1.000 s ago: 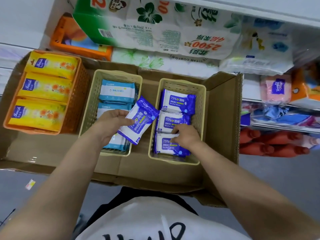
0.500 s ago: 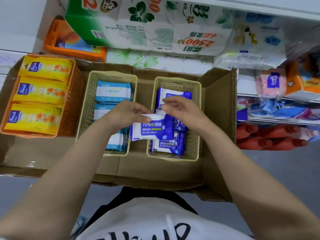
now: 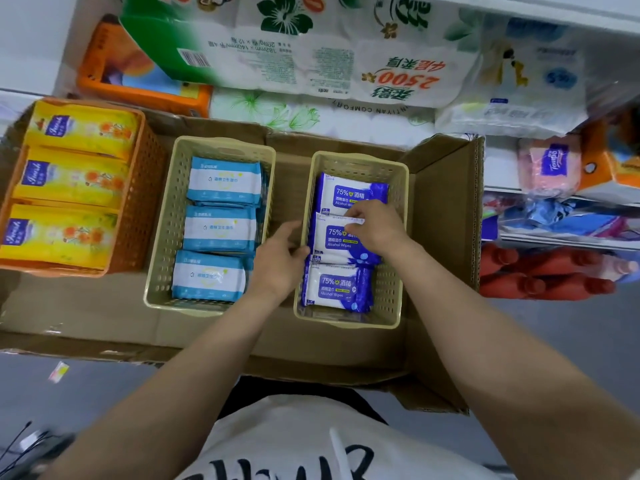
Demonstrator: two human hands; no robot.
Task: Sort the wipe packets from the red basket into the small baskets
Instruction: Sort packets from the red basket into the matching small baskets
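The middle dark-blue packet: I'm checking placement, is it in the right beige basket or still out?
In. The middle dark-blue packet lies inside the right beige basket, between two others; right hand pinches its top edge.

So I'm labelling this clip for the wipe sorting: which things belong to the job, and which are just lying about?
Part of the job:
- right hand pinching the middle alcohol wipe packet
- left hand on the right beige basket
- left beige basket of light-blue packets

Lying about:
- orange basket of yellow packs
- toilet roll packs
- cardboard box
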